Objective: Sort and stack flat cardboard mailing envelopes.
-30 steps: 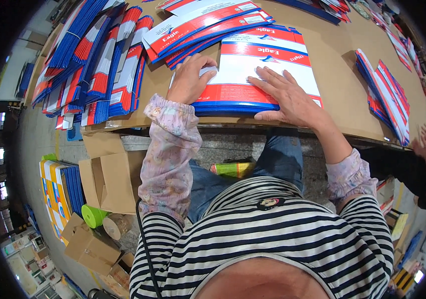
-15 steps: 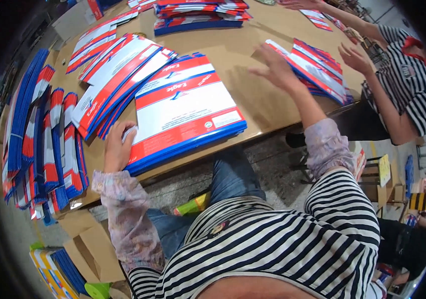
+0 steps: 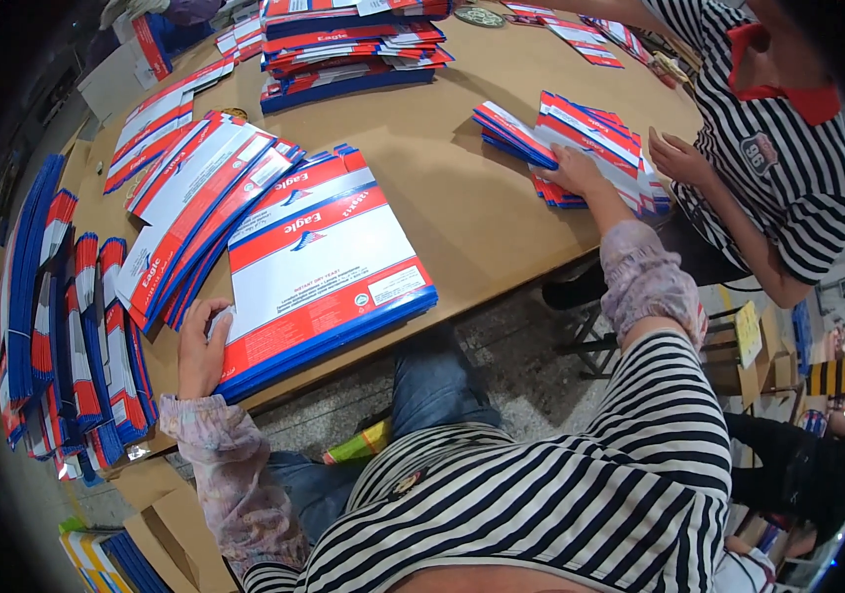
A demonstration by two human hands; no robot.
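A squared stack of flat printed cartons (image 3: 329, 267), red, white and blue, lies near the table's front edge. My left hand (image 3: 203, 348) is at the stack's left edge, fingers curled and thumb near them against the cartons. My right hand (image 3: 576, 173) reaches forward to a loose fanned pile of the same flat cartons (image 3: 595, 138). Its fingers and thumb grip the pile's near left part; the fingertips are partly hidden. Left of the squared stack, more cartons (image 3: 190, 212) lie fanned out and overlap its corner.
Bundled cartons (image 3: 32, 287) stand along the table's left edge. A taller pile (image 3: 353, 54) sits at the back. A co-worker's hand (image 3: 675, 158) is close to the right-hand pile. An open cardboard box (image 3: 170, 534) is below on the left.
My right hand has come down from above the table onto the fanned pile at the right. The view has shifted slightly. My left hand stays at the stack's edge.
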